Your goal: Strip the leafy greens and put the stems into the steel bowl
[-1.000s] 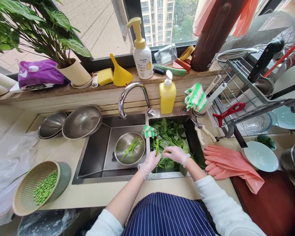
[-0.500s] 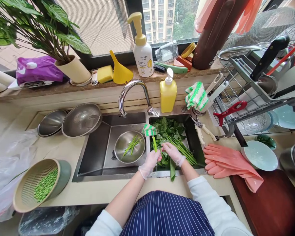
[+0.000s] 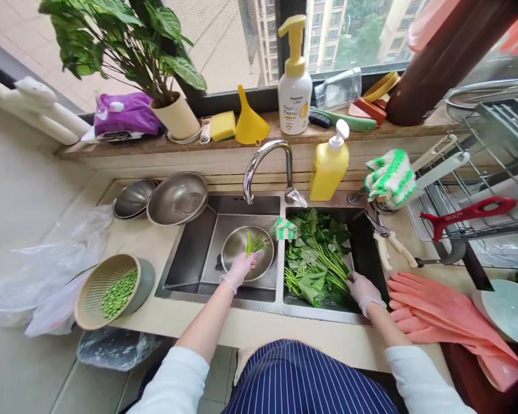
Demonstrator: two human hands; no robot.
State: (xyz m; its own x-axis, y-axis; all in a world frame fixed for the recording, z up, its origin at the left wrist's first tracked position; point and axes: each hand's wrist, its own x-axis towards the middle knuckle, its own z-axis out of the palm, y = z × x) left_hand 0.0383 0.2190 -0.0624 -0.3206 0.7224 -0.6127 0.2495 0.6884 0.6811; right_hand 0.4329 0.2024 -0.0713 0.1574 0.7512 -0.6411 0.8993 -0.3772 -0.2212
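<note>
My left hand (image 3: 240, 268), in a thin clear glove, reaches over the steel bowl (image 3: 235, 248) in the left sink basin, with its fingers closed on a green stem (image 3: 251, 244) over the bowl. Several more stems lie in that bowl. My right hand (image 3: 361, 289), also gloved, rests among the leafy greens (image 3: 317, 253) that fill the right basin, fingers curled on the stalks at the pile's near right corner. A green-and-white cloth (image 3: 284, 229) hangs on the divider between the basins.
A faucet (image 3: 267, 164) arches over the sink. Two steel bowls (image 3: 168, 198) and a strainer of green beans (image 3: 114, 292) sit on the left counter beside plastic bags. Pink rubber gloves (image 3: 440, 316), scissors (image 3: 386, 241) and a dish rack (image 3: 479, 190) are at right. Soap bottles (image 3: 329, 164) stand behind.
My left hand moved left from the greens to the steel bowl, carrying a stem. My right hand shifted right, down into the greens. The view swung to the left.
</note>
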